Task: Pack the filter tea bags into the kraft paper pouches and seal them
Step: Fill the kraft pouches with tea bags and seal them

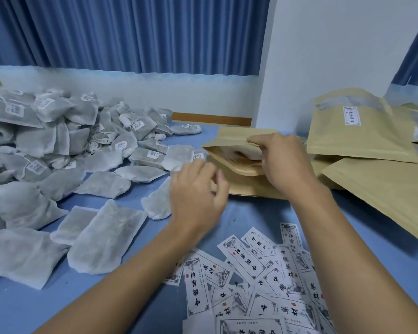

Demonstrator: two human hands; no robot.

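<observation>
Labels [241, 256] wait nearest; right hand [282, 160] pinches a pouch [229, 145] lip, holding its mouth open for filling, while left hand [196, 194], loosely curled and apparently empty, hovers near tea bags [58, 141].

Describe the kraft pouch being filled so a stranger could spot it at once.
On the blue table, look below the white wall corner, left of the stacked pouches. The kraft pouch lies there, gripped by the right hand. Unlike its flat neighbours, its mouth is held open, facing the tea bag pile.
</observation>
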